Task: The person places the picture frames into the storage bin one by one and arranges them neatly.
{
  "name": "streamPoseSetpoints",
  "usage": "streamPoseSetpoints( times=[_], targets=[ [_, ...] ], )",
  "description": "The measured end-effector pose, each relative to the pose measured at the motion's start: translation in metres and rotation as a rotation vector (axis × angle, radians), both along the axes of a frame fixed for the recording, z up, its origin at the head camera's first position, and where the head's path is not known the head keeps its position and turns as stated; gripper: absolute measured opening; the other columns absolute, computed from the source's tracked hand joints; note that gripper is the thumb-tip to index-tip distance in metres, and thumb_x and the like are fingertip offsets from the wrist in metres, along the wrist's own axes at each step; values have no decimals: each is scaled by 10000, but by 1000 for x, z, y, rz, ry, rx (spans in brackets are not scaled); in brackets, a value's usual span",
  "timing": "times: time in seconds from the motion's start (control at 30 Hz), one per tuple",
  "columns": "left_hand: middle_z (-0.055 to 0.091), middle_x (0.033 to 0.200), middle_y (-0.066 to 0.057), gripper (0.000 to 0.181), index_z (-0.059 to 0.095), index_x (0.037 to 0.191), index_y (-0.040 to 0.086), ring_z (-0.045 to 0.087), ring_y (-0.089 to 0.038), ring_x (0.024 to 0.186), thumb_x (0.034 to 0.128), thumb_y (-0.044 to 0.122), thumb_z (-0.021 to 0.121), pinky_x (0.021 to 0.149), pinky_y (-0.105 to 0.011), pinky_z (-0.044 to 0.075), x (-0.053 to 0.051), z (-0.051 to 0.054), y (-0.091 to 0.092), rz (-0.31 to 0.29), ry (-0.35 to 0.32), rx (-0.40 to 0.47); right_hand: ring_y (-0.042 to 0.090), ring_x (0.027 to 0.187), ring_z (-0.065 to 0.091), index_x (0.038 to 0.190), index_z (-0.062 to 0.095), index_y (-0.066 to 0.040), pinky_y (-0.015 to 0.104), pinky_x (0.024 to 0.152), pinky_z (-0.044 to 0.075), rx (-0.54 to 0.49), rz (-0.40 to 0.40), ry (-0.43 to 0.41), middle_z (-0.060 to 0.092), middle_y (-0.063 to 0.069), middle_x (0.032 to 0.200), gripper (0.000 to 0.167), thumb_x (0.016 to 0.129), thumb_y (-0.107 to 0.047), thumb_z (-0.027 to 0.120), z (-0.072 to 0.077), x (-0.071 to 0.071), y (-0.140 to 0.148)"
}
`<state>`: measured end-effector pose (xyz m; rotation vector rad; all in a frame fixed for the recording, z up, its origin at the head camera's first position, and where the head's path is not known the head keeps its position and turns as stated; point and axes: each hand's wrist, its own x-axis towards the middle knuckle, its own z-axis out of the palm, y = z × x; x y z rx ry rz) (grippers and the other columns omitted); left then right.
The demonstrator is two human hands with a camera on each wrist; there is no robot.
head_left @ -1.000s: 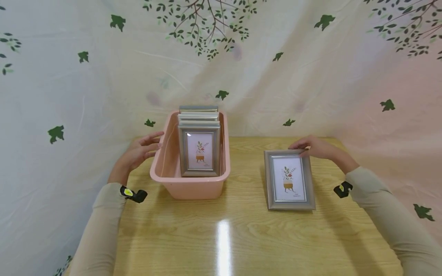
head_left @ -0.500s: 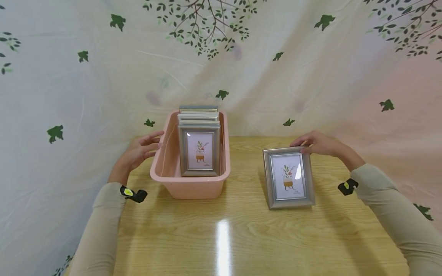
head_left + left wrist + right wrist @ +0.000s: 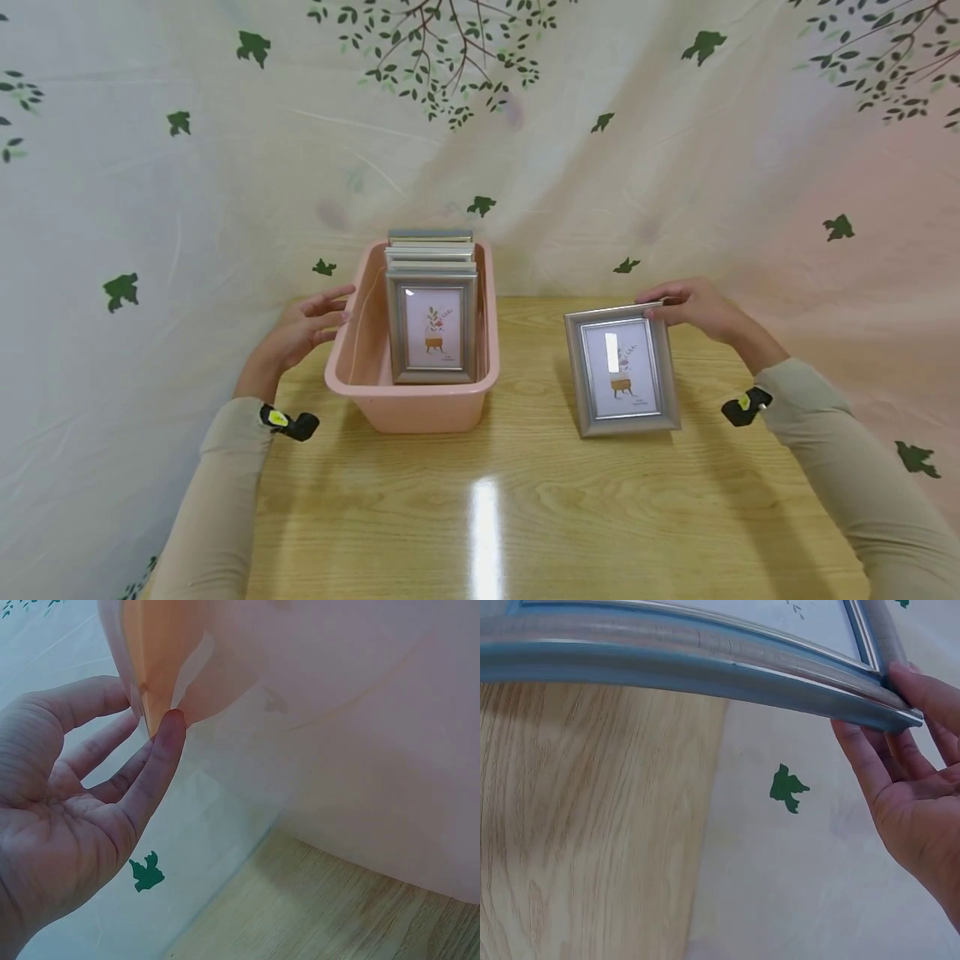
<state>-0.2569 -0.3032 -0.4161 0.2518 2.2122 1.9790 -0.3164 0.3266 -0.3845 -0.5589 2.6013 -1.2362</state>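
Note:
My right hand (image 3: pixel 693 310) pinches the upper right corner of a silver-grey picture frame (image 3: pixel 573 375). This frame leans back, showing a print of a flower pot on legs; whether its lower edge touches the table is unclear. In the right wrist view, the picture frame (image 3: pixel 705 671) has its edge between thumb and fingers of my right hand (image 3: pixel 922 772). My left hand (image 3: pixel 303 329) touches the left rim of a pink plastic basin (image 3: pixel 420 410) with extended fingertips. Close up, my left hand (image 3: pixel 82 772) has its fingertips against the basin (image 3: pixel 360 750).
Inside the basin several picture frames (image 3: pixel 431 267) stand upright in a row, the front one (image 3: pixel 396 333) facing me with the same print. The wooden table (image 3: pixel 600 517) ends at a pale curtain (image 3: pixel 555 167) printed with leaves and birds.
My right hand has raised the picture frame slightly and shifted it a little left, tilting it so that a glare now crosses the print. The left hand and basin have stayed put.

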Motion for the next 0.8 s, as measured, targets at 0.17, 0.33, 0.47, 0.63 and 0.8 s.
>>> streamPoseSetpoints(
  times=[0.17, 0.33, 0.47, 0.63, 0.8],
  targets=[
    [574, 1262, 19, 611, 338, 1586, 47, 659, -12, 1053, 1031, 92, 589, 864, -185, 584, 0, 1, -1, -2, -9, 15, 82, 972, 686, 1276, 691, -25, 248, 830, 591, 0, -45, -9, 743, 78, 1172, 384, 965, -248, 724, 0, -1, -5],
    [555, 1286, 4, 615, 334, 1590, 57, 656, -11, 1062, 1034, 110, 591, 871, -184, 582, -1, 1, -1, 0, -13, -4, 59, 974, 667, 1294, 672, -6, 220, 833, 576, 16, -33, -2, 717, 157, 1215, 380, 982, -222, 700, 3, -2, -11],
    [527, 1333, -48, 615, 336, 1593, 72, 652, -15, 1073, 1035, 119, 591, 878, -187, 581, -2, 0, -1, 0, -17, -17, 28, 932, 660, 1294, 651, 51, 176, 824, 557, -3, -4, 5, 740, 124, 1164, 373, 973, -133, 700, 6, -2, -15],
    [499, 1391, -106, 609, 341, 1592, 79, 653, -14, 1080, 1039, 139, 588, 880, -190, 583, 0, -1, 0, 6, -7, -35, 14, 931, 654, 1308, 647, 45, 145, 828, 537, 25, 0, 5, 721, 176, 1211, 391, 961, -120, 713, 9, -3, -16],
    [530, 1340, -64, 604, 345, 1586, 60, 659, -22, 1067, 1036, 118, 588, 872, -192, 587, 0, -1, 1, 7, -6, -9, 27, 879, 670, 1282, 660, 62, 168, 792, 556, 4, -10, 15, 766, 77, 1095, 392, 940, -112, 738, 7, -3, -18]
  ],
)
